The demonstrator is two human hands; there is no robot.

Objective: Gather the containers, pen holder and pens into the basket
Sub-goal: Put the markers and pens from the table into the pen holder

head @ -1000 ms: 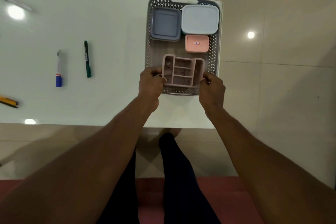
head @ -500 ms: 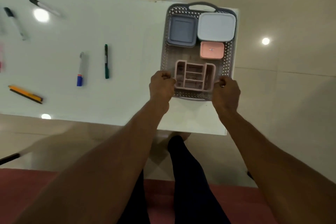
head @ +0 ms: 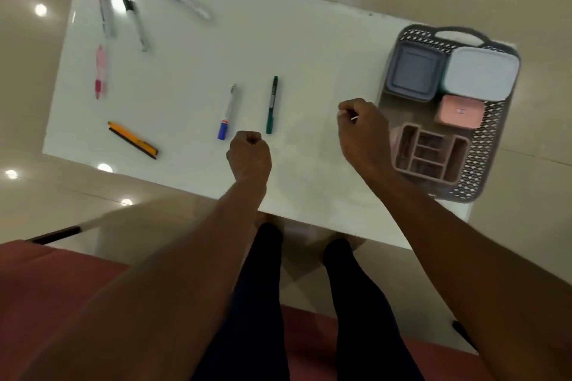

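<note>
While both hands hover over the white table (head: 309,71), neither holds anything. Left hand (head: 249,155) is curled into a fist, just below the blue-capped marker (head: 227,113) and the green pen (head: 271,104). Right hand (head: 362,133) has fingers curled too, empty, just left of the basket (head: 483,158).

Basket sits at the right end of the table, handle on its far side. Inside: grey container (head: 414,71) far-left, white container (head: 479,73) far-right, touching each other; small pink container (head: 459,111) just in front of the white one; pink pen holder (head: 428,155) at the near end, open compartments facing up, no pens in it that I can make out.

Pens lying loose on the table:
- green pen and blue-capped marker, mid-table, side by side, apart
- yellow-and-black pen (head: 133,140), near-left, angled
- pink pen (head: 100,71), left edge
- blue marker (head: 104,6) and black-capped marker (head: 134,21), far-left, near each other
- another black-capped marker (head: 185,0), far side, angled

Left-side pens are motion-blurred; details not readable.
</note>
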